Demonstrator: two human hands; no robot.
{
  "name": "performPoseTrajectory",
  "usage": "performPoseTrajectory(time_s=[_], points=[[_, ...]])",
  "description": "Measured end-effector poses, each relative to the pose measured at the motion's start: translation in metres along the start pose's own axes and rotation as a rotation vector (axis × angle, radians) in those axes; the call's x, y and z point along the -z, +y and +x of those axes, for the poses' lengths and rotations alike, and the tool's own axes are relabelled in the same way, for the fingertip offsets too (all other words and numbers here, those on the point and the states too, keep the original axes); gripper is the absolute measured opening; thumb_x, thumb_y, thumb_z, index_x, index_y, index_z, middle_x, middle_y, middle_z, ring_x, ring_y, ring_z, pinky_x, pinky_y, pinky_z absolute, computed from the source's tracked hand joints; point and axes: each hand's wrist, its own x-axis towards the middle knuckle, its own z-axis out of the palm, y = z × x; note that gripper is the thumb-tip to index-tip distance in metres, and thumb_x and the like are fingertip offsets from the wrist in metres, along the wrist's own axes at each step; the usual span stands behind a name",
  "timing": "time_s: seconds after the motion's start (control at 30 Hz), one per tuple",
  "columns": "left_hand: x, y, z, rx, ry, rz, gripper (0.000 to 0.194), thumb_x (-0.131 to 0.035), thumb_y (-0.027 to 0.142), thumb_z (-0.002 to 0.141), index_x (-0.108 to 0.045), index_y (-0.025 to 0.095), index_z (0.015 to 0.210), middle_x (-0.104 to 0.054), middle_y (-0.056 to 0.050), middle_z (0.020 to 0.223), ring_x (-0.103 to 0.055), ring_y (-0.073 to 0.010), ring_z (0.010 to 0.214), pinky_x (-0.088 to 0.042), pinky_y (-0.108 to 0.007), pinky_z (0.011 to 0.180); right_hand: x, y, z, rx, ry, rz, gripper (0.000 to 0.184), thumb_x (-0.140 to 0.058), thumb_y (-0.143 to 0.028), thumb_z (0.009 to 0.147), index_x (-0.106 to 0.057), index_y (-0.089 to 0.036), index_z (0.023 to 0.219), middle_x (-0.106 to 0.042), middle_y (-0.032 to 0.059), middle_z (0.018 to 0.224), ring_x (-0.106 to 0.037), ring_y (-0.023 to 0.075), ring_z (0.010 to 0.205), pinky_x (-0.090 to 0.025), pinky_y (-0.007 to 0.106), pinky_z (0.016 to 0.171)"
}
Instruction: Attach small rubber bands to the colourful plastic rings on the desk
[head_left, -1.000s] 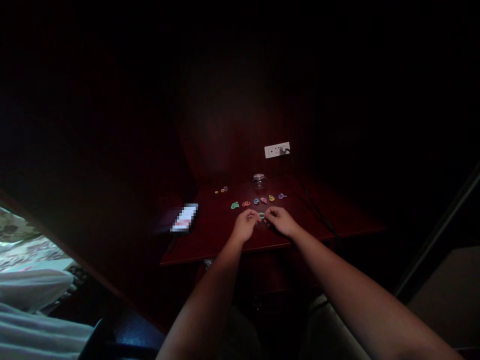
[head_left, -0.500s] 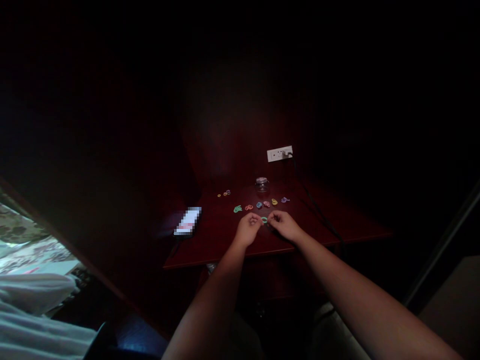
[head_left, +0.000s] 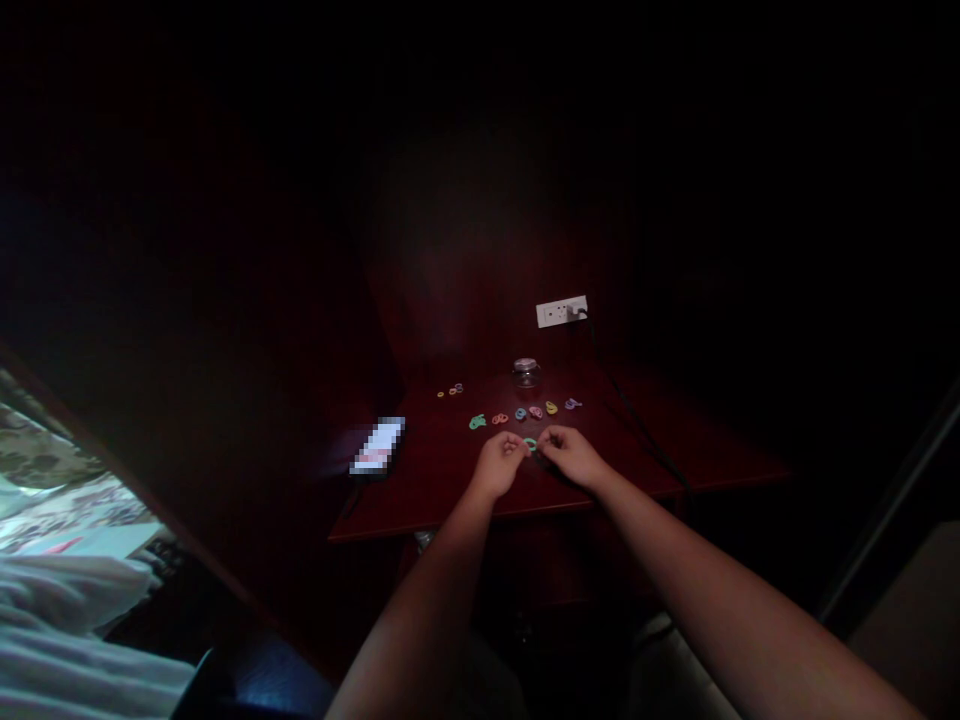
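Observation:
Between my two hands is a small green hair tie (head_left: 530,444), a ring held just above the dark red desk (head_left: 442,490). My left hand (head_left: 504,462) pinches its left side, and my right hand (head_left: 567,455) pinches its right side. Just beyond my hands lies a row of small piles of hair ties: green (head_left: 478,423), orange-red (head_left: 500,419), blue (head_left: 520,414), pink (head_left: 535,412), yellow (head_left: 552,408) and purple (head_left: 573,404). Behind the row stands a clear jar (head_left: 526,375) with a lid.
A few loose ties (head_left: 452,391) lie at the back left. A phone (head_left: 378,446) with a lit, blurred screen is at the left edge. On the back wall is a socket strip (head_left: 562,311) with a plug, its black cable (head_left: 637,425) running down the right side.
Both hands stay at the green hair tie with almost the same pinch. The whole view has shifted very slightly; the piles and the jar keep their places on the desk.

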Motion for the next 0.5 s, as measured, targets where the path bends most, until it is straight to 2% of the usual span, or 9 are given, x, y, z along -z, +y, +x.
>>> performPoseTrajectory(time_s=[0.2, 0.33, 0.5], points=[[-0.0001, 0.0026, -0.0010, -0.018, -0.026, 0.029, 0.015, -0.052, 0.027, 0.069, -0.053, 0.012, 0.066, -0.057, -0.002, 0.061, -0.049, -0.0084, 0.056, -0.037, -0.020, 0.056, -0.0002, -0.0044, -0.0010, 0.026, -0.056, -0.020, 0.017, -0.052, -0.030, 0.066, -0.053, -0.014, 0.067, -0.050, -0.0022, 0.053, -0.040, 0.0073, 0.045, -0.030, 0.018, 0.043], [-0.0007, 0.0028, -0.0013, -0.032, -0.036, 0.026, 0.012, -0.053, 0.024, 0.068, -0.053, 0.012, 0.066, -0.056, -0.001, 0.062, -0.048, -0.0081, 0.057, -0.037, -0.019, 0.057, -0.0010, -0.0038, -0.0007, 0.025, -0.043, -0.034, 0.020, -0.051, -0.034, 0.068, -0.053, -0.014, 0.066, -0.050, -0.0017, 0.054, -0.040, 0.0077, 0.046, -0.031, 0.019, 0.045], [-0.0007, 0.0037, -0.0016, -0.054, 0.006, -0.011, 0.017, -0.056, 0.026, 0.066, -0.054, 0.013, 0.077, -0.053, 0.001, 0.065, -0.046, -0.0062, 0.054, -0.036, -0.017, 0.053, -0.0014, -0.0044, -0.0016, 0.019, -0.061, -0.076, 0.023, -0.051, -0.037, 0.068, -0.051, -0.014, 0.064, -0.044, -0.0040, 0.049, -0.037, 0.0070, 0.044, -0.028, 0.018, 0.042]])
